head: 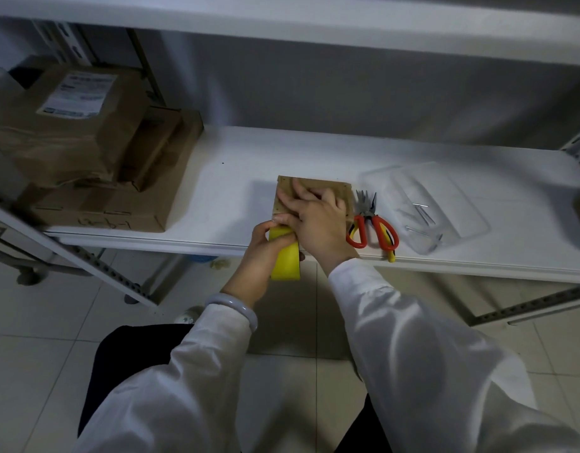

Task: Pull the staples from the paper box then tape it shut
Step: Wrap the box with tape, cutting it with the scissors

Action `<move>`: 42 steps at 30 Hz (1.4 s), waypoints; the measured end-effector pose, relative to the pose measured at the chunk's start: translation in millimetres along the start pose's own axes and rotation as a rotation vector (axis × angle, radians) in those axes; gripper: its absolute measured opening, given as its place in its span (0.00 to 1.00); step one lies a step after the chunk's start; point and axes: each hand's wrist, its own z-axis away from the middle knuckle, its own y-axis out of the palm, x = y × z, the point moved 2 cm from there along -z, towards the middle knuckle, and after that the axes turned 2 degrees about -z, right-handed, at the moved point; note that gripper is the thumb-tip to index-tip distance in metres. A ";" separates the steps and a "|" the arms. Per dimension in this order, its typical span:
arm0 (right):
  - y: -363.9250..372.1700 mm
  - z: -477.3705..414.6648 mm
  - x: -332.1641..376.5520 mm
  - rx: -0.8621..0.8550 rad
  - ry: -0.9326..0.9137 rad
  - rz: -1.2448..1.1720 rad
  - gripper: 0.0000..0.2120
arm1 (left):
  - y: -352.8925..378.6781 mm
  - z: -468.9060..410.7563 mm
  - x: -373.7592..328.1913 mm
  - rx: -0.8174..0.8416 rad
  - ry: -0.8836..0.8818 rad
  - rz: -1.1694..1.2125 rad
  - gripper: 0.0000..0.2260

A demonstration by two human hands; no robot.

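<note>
A small brown paper box (339, 188) lies flat on the white shelf (236, 194), near its front edge. My right hand (318, 217) rests palm-down on top of the box, fingers spread and pressing on it. My left hand (265, 253) grips a roll of yellow tape (286, 258) at the box's near edge, partly over the shelf's lip. Small holes dot the box's left and far edges. The tape's free end is hidden under my hands.
Red-handled pliers and scissors (373, 227) lie just right of the box. A clear plastic tray (426, 207) holding pulled staples sits further right. Stacked brown cardboard boxes (86, 148) fill the shelf's left end. Another shelf board hangs overhead; tiled floor lies below.
</note>
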 end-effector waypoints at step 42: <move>-12.5 35.6 -97.9 -0.083 0.769 -0.220 0.16 | -4.8 -11.7 20.6 -0.162 0.041 -0.127 0.10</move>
